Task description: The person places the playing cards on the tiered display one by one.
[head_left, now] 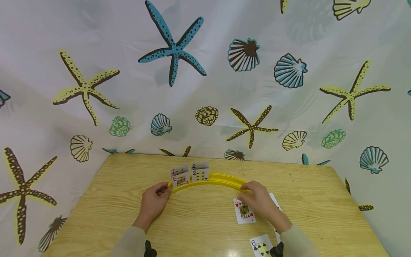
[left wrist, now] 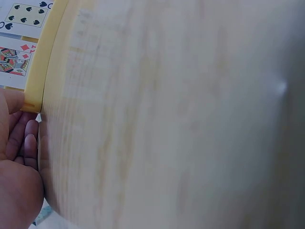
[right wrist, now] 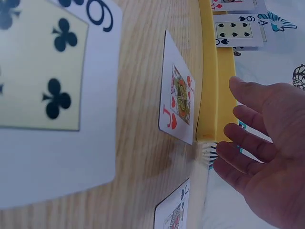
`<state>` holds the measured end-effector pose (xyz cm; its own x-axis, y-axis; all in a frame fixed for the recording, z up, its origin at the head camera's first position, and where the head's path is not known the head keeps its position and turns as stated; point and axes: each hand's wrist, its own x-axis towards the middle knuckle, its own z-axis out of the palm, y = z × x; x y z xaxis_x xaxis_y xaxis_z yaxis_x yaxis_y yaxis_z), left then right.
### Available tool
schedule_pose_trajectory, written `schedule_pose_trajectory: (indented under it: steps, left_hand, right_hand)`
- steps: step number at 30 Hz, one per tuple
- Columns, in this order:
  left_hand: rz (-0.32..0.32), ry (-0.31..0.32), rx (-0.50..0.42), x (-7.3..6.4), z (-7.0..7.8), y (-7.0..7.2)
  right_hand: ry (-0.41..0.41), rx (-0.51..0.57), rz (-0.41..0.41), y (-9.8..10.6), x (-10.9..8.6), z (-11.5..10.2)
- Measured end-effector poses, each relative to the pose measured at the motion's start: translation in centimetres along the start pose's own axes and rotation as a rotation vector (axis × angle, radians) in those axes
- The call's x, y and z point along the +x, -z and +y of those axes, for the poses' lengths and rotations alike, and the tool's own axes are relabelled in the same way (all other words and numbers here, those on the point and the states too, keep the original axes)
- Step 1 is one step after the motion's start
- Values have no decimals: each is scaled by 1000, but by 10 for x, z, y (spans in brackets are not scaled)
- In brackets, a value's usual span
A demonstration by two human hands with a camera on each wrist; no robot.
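Note:
A curved yellow card holder point(head_left: 221, 177) lies across the table. My left hand point(head_left: 155, 201) pinches its left end, thumb on top and fingers bent beneath in the left wrist view. At the right end is my right hand point(head_left: 258, 200), fingertips right at the holder's edge; in the right wrist view its fingers point(right wrist: 250, 136) are loosely extended. Standing in the holder's left part are a king of diamonds point(head_left: 181, 179) and a six of spades point(head_left: 200, 175) in front. Behind them rise a seven of diamonds point(head_left: 178, 170) and an ace point(head_left: 199, 165).
A jack of hearts point(head_left: 244, 213) lies face up beside my right hand. Nearer to me is a six of clubs point(head_left: 261, 246). Another black jack point(right wrist: 174, 212) is partly hidden under my right forearm in the head view. Shell-patterned cloth point(head_left: 192, 96) hangs behind the wooden table point(head_left: 199, 221).

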<state>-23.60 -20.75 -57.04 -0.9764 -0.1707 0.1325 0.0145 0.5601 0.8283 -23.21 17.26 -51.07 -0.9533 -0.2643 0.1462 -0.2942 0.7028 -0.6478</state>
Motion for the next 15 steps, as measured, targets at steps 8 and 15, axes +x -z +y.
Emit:
schedule_pose_trajectory:
  steps: [8,15]
  left_hand:
    - [5,-3,-8,-2,3,2]
    - [-10,11,-9,-2,4,2]
  right_hand:
    - [23,-125,-49,5,-8,14]
    - [24,-241,-92,6,-10,28]
